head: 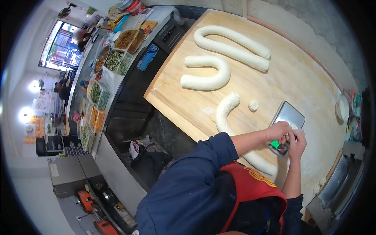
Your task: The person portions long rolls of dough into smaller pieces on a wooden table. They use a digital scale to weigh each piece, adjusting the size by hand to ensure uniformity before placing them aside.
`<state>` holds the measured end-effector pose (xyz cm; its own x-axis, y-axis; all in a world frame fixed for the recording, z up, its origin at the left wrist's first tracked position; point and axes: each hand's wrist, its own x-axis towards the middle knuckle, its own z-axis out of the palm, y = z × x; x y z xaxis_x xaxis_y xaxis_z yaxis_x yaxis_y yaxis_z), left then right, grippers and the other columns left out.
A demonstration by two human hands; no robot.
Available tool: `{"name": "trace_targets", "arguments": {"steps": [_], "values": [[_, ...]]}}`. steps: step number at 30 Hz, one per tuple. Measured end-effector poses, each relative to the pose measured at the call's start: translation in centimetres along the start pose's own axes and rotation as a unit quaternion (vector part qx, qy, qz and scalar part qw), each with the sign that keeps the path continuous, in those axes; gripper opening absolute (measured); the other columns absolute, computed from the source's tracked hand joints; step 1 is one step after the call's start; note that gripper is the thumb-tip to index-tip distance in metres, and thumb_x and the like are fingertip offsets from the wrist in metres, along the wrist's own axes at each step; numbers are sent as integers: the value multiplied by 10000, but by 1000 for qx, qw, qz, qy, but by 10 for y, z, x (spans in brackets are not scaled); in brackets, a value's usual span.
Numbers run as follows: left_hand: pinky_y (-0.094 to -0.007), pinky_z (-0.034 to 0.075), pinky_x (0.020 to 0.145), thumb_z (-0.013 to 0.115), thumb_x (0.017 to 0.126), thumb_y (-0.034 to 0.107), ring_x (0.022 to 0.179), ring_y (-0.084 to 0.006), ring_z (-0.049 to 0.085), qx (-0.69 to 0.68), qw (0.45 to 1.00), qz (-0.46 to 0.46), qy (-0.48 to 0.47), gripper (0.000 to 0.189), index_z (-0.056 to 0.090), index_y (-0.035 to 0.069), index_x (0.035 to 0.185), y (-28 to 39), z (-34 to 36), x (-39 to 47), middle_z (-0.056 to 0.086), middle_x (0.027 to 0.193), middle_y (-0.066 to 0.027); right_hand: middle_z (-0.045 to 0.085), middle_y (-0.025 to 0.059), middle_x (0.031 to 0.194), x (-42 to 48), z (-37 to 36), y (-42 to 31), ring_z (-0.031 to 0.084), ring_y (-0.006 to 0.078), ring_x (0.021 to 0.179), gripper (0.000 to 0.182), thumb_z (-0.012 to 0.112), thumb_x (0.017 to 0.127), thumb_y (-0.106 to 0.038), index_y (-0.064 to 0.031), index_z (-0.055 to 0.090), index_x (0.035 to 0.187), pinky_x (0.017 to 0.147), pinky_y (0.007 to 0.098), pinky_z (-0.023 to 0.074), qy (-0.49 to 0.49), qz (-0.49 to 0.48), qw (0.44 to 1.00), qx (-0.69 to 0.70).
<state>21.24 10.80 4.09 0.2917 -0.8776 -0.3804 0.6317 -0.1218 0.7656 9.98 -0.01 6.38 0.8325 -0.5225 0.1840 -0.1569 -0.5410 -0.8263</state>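
Observation:
My left hand (pixel 277 132) and my right hand (pixel 296 144) meet over a digital kitchen scale (pixel 289 113) with a steel platform and a green-lit display. Between their fingers is a small white lump of dough (pixel 293 126), partly hidden. A thick dough rope (pixel 224 113) curves beneath my left forearm, its near end showing close to my apron. Left of the scale, a small dough piece (pixel 253 105) rests on the wooden board (pixel 311 97). Farther back lie a U-shaped dough roll (pixel 221 73) and a longer folded one (pixel 232 54).
A white bowl (pixel 342 108) stands at the board's right edge. Two small dough pieces (pixel 319 184) sit by a metal machine (pixel 337 176). Leftward, a counter holds several tubs of chopped fillings (pixel 114 60). A person (pixel 80 38) is in the background.

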Motion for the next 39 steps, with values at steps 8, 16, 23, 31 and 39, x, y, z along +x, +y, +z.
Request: {"name": "trace_targets", "arguments": {"steps": [8, 16, 23, 31, 39], "values": [[-290, 437, 504, 504, 897, 193, 579, -161, 551, -60, 997, 18, 51, 179, 524, 16, 882, -6, -1, -2, 571, 754, -87, 630, 52, 877, 2, 1, 20, 572, 117, 755, 79, 597, 884, -30, 19, 621, 941, 682, 259, 470, 74, 150, 976, 137], [-263, 419, 466, 482, 847, 60, 551, -123, 535, -29, 991, 83, 98, 67, 542, 41, 823, -32, -31, -2, 573, 731, -62, 610, 69, 849, 15, -18, 68, 603, 172, 756, 133, 613, 884, -73, 6, 647, 986, 686, 307, 483, 37, 40, 995, -85], [-265, 368, 470, 526, 851, 123, 545, -120, 450, -145, 970, -18, 193, 41, 525, 81, 848, -19, -58, -41, 480, 660, -21, 524, 144, 856, 2, -18, 47, 558, 297, 798, 243, 552, 904, -155, -28, 641, 1091, 698, 390, 456, -88, -54, 946, -306], [-291, 522, 624, 555, 858, 108, 733, -176, 644, 104, 980, 27, 168, 280, 565, -1, 1116, -25, -68, -63, 656, 834, -149, 550, 163, 1224, 15, -10, 27, 512, 375, 1111, 405, 613, 841, -120, -67, 555, 1239, 942, 432, 428, -40, -194, 919, -341], [-415, 489, 785, 696, 776, 309, 919, -310, 602, 547, 789, 7, 280, 329, 676, 50, 978, -24, -93, -123, 632, 969, -174, 614, 95, 1030, 50, 43, 96, 575, 177, 820, 293, 616, 853, -112, -11, 586, 1127, 691, 342, 504, 140, 240, 914, 296]]}}
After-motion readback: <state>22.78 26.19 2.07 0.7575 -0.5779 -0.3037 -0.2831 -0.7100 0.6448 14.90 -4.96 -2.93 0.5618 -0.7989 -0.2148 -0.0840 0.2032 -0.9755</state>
